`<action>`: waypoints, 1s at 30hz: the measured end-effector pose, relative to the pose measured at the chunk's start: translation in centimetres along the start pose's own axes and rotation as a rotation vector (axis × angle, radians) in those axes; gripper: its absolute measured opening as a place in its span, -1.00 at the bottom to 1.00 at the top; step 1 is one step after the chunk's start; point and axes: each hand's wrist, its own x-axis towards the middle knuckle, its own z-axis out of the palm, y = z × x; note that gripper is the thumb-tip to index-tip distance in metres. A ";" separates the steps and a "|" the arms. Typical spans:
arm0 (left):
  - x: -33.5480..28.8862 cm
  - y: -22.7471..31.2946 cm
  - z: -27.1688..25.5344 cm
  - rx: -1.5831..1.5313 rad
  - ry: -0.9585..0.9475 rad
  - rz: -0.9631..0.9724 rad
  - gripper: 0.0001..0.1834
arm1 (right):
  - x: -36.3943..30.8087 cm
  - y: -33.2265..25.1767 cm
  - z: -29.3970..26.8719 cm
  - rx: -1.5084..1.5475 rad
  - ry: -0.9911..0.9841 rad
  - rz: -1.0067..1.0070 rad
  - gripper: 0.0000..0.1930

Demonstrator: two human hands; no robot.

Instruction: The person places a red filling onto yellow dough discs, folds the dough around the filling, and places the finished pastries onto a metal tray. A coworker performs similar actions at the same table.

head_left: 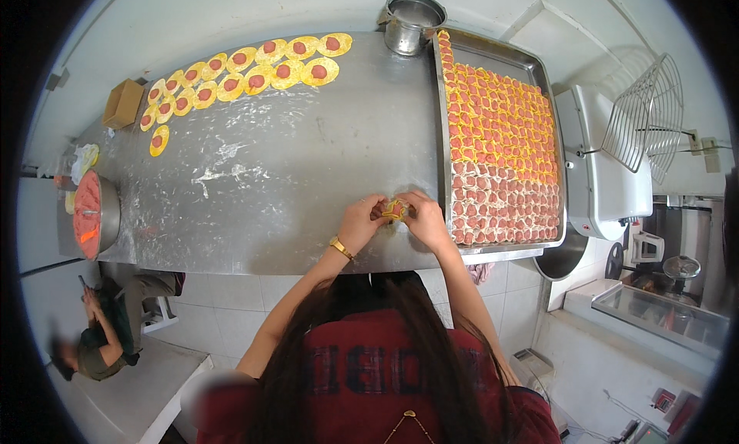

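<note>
Wrapper [396,211] partly hidden by fingers [416,200]; red shirt [335,417] cut off below; co-worker's [110,350] handheld object [82,280] indistinct.

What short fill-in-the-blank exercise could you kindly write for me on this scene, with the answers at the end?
1. The left hand and right hand hold a small ____ wrapper between their fingertips.
2. The large tray of filled pieces lies on the person's ____ side.
3. The gold band is on the ____ wrist.
4. The round metal bowl contains ____ filling.

Missing words: yellow; right; left; pink.
</note>
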 end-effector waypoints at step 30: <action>1.4 0.0 -0.4 -0.007 -0.073 0.051 -0.69 | -0.5 0.0 2.2 -0.145 0.110 -0.084 -0.68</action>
